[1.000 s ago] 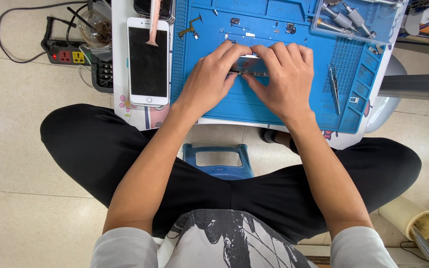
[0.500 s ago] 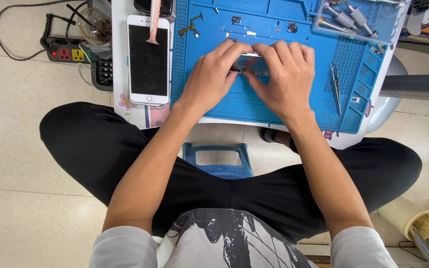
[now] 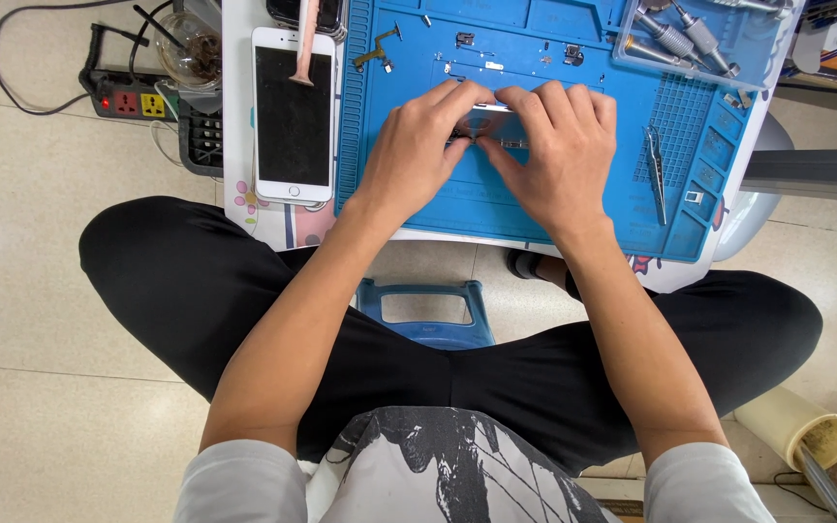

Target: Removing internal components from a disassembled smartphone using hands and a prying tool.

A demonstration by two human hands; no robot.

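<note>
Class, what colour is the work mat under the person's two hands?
The work mat is bright blue, seen clearly in the head view.

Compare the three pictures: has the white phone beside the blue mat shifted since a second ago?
No. The white phone lies where it did, its long edge alongside the left rim of the blue mat, with the same pinkish tool resting across its top end.

A white phone [image 3: 292, 114] lay upper left of centre in the frame, just left of the blue mat [image 3: 409, 58]. Its screen was a tall black rectangle, dark and blank, framed in white with a round button at its lower end. A pinkish strip [image 3: 304, 44] crossed its top edge.
</note>
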